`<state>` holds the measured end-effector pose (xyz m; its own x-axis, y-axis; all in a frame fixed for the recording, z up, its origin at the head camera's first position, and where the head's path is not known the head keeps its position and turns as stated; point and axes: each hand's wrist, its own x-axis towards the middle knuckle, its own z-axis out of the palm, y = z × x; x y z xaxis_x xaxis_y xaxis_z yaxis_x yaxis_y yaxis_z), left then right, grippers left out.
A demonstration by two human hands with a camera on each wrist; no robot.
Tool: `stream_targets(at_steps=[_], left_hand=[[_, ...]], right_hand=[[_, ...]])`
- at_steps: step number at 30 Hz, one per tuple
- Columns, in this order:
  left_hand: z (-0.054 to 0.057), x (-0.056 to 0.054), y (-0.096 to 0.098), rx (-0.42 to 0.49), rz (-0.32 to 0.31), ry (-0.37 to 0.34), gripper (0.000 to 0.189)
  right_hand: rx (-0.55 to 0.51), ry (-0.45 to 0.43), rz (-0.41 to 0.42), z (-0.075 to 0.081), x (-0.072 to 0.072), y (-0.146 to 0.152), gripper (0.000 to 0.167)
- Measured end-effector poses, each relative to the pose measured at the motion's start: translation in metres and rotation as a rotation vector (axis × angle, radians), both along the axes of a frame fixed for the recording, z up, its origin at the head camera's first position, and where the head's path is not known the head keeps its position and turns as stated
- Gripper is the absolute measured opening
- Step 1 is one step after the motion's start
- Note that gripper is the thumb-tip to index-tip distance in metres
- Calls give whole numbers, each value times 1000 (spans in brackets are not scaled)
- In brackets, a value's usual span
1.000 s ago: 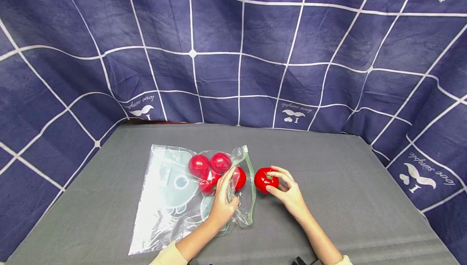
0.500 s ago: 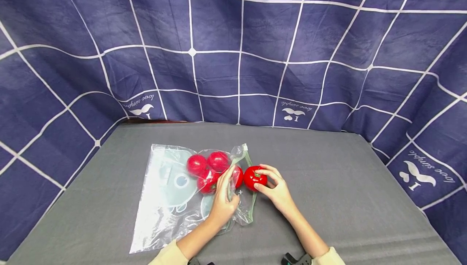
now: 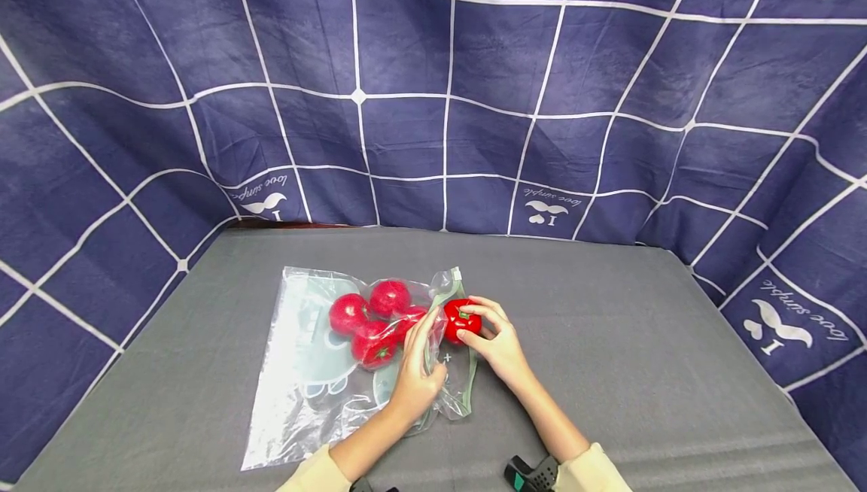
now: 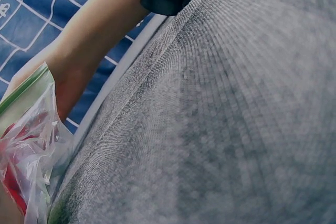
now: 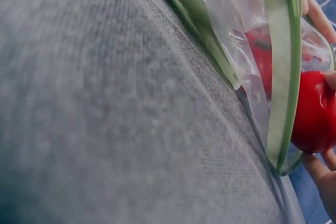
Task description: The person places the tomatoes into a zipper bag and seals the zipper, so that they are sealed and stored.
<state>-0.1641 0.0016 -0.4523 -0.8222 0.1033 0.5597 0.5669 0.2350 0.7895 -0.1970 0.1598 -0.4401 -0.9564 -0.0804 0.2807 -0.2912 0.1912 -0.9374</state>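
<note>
In the head view, a clear zip bag (image 3: 271, 402) with a green-edged mouth lies flat, printed with pale blue shapes. Inside it, several red tomatoes (image 3: 374, 345) show through the plastic, one partly hidden by my left hand (image 3: 412, 383). That hand holds the upper layer of the bag near its mouth, fingers stretched along it and thumb apart. My right hand (image 3: 500, 341) grips another tomato (image 3: 462, 320) between thumb and fingers, right at the mouth. From the right wrist, this tomato (image 5: 315, 114) appears within the raised green zip edge (image 5: 286, 82).
Grey cloth (image 3: 609, 341) covers the table. A blue curtain (image 3: 501, 63) with white grid lines stands behind it and at both sides. Black wrist devices (image 3: 531, 473) sit at the cream sleeves (image 3: 589, 469) along the near edge.
My right hand has moved left with its tomato, from beside the bag to its mouth. The tomatoes inside have shifted left, deeper into the bag. My left hand has stayed put.
</note>
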Motion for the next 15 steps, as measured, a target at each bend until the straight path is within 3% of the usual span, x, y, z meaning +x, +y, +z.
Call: stream_targets(at_steps=[3, 10, 15], left_hand=[[0, 0, -1, 2, -8, -5, 85], [4, 2, 0, 7, -15, -48, 84], [-1, 0, 0, 19, -28, -40, 85]], right_hand=[[-3, -5, 6, 1, -1, -3, 33], [-13, -48, 7, 24, 13, -14, 34], [-12, -72, -9, 24, 15, -15, 34]])
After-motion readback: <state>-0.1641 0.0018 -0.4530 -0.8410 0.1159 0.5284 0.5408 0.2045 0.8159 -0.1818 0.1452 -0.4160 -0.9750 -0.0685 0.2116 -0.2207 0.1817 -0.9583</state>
